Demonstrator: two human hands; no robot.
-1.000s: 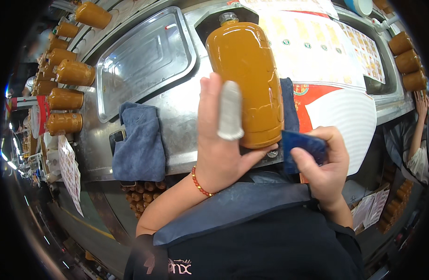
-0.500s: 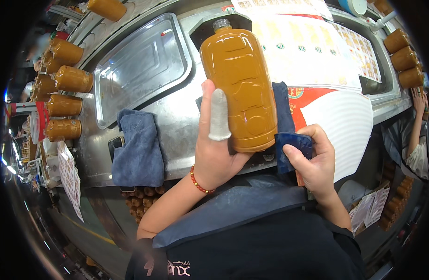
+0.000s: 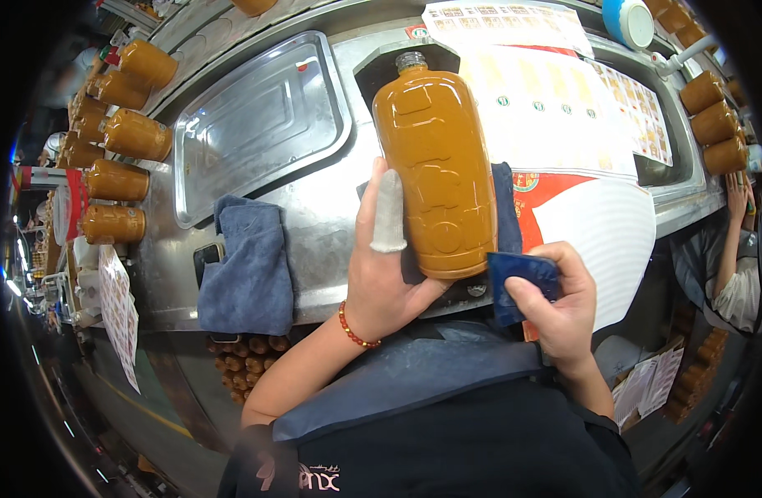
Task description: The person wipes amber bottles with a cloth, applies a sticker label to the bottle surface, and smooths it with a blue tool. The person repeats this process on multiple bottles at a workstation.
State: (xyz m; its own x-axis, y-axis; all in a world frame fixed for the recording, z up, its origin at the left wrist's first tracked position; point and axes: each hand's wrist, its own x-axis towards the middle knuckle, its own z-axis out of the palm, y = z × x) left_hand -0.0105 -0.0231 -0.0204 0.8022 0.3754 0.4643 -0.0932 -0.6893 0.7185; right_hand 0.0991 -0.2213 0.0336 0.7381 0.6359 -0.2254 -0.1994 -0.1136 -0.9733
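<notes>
An amber-brown bottle with embossed shapes and a clear open neck lies tilted in front of me, its neck pointing away. My left hand holds it by the lower left side and base; one finger wears a pale grey finger cot. Between the thumb and fingers of my right hand is a flat dark-blue scraper. Its left edge is at the bottle's lower right side; whether they touch I cannot tell. A dark angular block shows behind the neck.
A metal tray and a folded blue cloth with a phone lie left. White label sheets and a red-and-white stack lie right. Similar bottles stand far left. Another person's arm shows at right.
The whole view has shifted slightly. The bottle has turned a little, showing its embossed face more squarely. The scraper now shows its flat side more; both hands keep their holds.
</notes>
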